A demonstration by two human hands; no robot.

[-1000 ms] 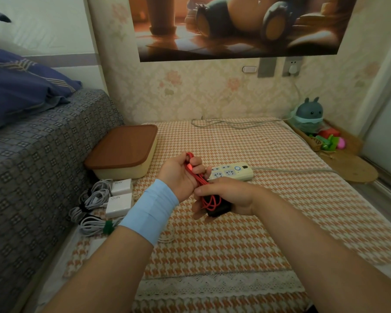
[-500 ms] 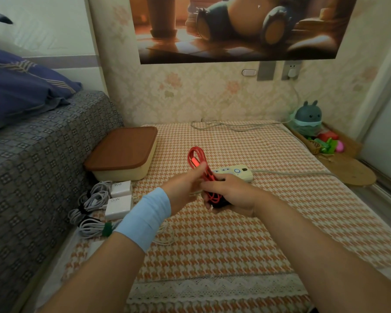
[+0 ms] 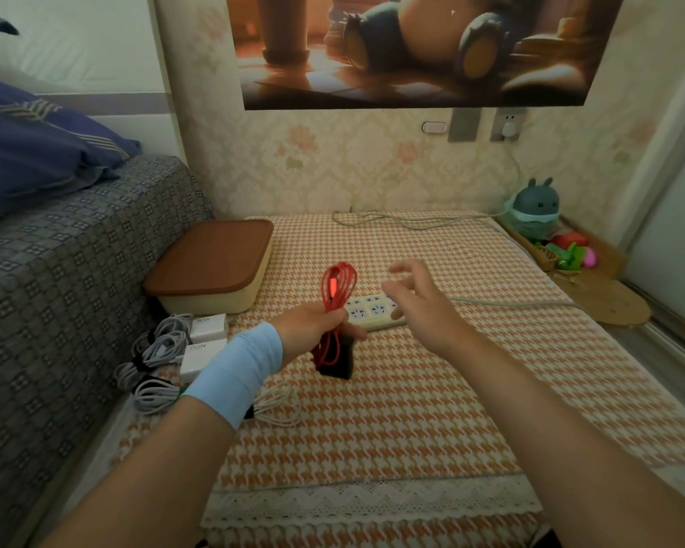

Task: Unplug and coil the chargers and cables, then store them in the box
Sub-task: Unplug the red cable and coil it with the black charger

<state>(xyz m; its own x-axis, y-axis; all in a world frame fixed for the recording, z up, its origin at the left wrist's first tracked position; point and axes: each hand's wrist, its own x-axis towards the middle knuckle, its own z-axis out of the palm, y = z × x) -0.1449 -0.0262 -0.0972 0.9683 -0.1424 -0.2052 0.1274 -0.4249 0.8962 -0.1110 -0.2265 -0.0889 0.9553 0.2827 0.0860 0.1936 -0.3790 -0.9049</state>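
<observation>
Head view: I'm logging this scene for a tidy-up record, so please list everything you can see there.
red cable: one, red, coiled, in left hand
black charger: one, black, hanging below that coil
white chargers: two, white, beside box
grey cables: several bundles, grey-white, by chargers
box: one, cream, brown lid on, left of mat
power strip: one, cream, mid-mat
toy: one, teal, right corner
left hand: grip shut on coil
right hand: open, empty
</observation>
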